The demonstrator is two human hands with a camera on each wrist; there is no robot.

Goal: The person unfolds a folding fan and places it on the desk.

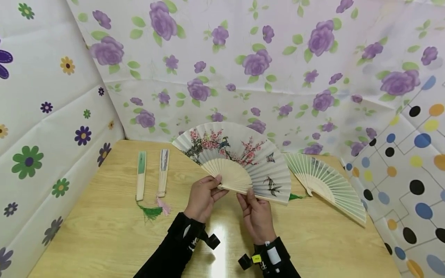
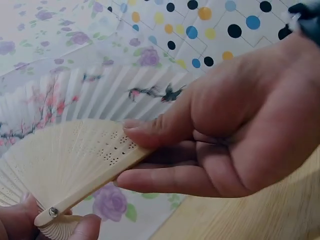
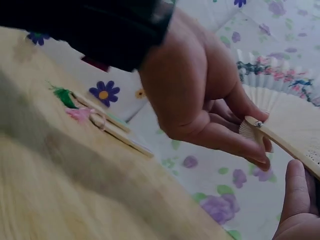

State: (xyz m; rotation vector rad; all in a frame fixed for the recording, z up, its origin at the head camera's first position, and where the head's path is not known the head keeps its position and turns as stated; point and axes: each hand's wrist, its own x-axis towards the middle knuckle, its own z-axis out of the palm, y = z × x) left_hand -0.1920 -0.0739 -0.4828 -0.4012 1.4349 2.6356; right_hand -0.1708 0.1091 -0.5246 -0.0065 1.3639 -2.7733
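Note:
A spread folding fan (image 1: 240,143) with pink blossoms, birds and pale wooden ribs is held up above the table. My left hand (image 1: 202,197) pinches it by the riveted pivot end, thumb on top; the right wrist view shows this left hand (image 3: 195,95) large. My right hand (image 1: 258,217) pinches the right outer rib between thumb and fingers. In the left wrist view, this right hand (image 2: 250,125) has its thumb over the rib's punched holes. Beside the right hand, a spread pale green fan (image 1: 326,185) rests on the table, its green tassel (image 1: 295,197) partly hidden.
Two closed fans lie at the left: a green one (image 1: 141,175) with a green tassel (image 1: 152,212) and a grey-white one (image 1: 163,172) with a pink tassel (image 1: 163,205). The wooden table (image 1: 104,231) is bordered by patterned cloth walls (image 1: 208,96).

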